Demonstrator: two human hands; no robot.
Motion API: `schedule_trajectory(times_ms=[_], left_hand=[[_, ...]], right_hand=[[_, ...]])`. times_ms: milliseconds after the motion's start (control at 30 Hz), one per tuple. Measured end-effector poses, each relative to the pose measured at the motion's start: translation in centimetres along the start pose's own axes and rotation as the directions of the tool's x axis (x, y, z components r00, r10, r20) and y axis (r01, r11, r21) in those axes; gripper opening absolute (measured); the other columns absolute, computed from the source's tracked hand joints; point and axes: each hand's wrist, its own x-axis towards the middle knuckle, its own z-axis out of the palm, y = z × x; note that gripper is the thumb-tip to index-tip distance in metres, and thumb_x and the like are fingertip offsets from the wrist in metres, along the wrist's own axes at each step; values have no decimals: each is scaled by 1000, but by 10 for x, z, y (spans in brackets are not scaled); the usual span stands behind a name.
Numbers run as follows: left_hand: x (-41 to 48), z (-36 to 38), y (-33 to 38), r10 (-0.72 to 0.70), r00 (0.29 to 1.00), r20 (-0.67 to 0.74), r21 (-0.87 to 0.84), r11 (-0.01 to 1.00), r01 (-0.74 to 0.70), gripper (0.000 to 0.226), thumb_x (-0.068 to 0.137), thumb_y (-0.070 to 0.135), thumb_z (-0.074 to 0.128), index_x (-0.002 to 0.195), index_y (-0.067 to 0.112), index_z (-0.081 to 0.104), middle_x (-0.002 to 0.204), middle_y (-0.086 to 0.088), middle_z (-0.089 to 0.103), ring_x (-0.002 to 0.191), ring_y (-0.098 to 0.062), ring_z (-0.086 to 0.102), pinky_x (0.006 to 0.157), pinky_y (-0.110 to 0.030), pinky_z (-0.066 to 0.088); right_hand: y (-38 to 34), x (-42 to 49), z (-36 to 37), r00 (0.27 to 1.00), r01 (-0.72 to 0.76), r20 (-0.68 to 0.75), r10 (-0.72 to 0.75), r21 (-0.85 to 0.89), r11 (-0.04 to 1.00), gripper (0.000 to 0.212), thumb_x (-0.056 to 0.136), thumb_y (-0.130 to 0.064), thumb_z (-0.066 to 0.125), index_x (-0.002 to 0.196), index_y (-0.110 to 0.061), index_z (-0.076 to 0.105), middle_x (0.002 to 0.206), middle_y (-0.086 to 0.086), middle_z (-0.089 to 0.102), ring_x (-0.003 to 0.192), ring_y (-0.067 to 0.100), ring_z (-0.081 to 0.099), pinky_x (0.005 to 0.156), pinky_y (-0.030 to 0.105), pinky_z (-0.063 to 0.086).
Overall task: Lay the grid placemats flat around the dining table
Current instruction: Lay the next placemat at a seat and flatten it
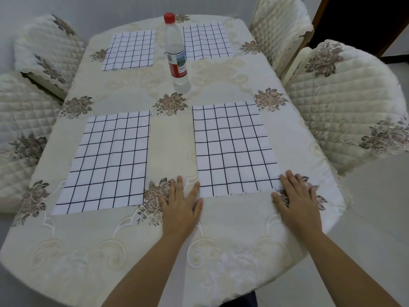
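A water bottle [177, 52] stands upper centre, between the far placemats [130, 50]. Below it a bare tablecloth [170, 140] lane runs down the frame's centre. Quilted chairs [345, 103] crowd both side edges.

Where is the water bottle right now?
Head view: the water bottle stands upright toward the far end of the table, between the far-left placemat and the far-right placemat.
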Motion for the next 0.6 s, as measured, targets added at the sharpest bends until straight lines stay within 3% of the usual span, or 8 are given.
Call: schedule_trajectory(times_ms=[367, 467, 533, 600], left_hand=[[-1, 0, 0, -7, 1000, 10, -13, 1000, 7, 63, 95, 54, 4, 131, 30, 49, 141, -19, 44, 129, -39, 41, 90, -68, 34], [-2, 0, 1, -6, 1000, 5, -27, 1000, 6, 62, 95, 52, 3, 138, 26, 39, 140, -19, 44, 128, -38, 43, 90, -68, 35], [-4, -1, 1, 10, 1000, -29, -88, 996, -12, 66, 94, 55, 2, 142, 22, 32, 146, -17, 37, 134, -35, 34, 100, -65, 27], [-6, -2, 0, -4, 997, -81, -193, 981, -11, 70, 89, 56, 6, 146, 20, 25, 152, -12, 24, 142, -28, 20, 110, -56, 12]], right_hand=[[0, -1, -1, 1000, 4, 14, -4, -17, 1000, 74, 81, -61, 11, 146, -27, 22, 155, -12, 11, 144, 9, 3, 116, 37, -1], [1, -3, -3, 1000, 6, 26, -6, 12, 1000, 76, 80, -61, 12, 147, -27, 19, 155, -12, 10, 143, 7, 1, 116, 37, -3], [-3, -4, -7, 1000, -9, 18, 8, 60, 998, 77, 80, -61, 15, 147, -24, 21, 155, -10, 14, 143, 8, 4, 116, 36, -3], [-10, -5, -12, 996, -83, -15, 88, 218, 972, 69, 84, -55, 28, 143, -19, 32, 151, -5, 29, 142, 13, 15, 115, 36, 2]])
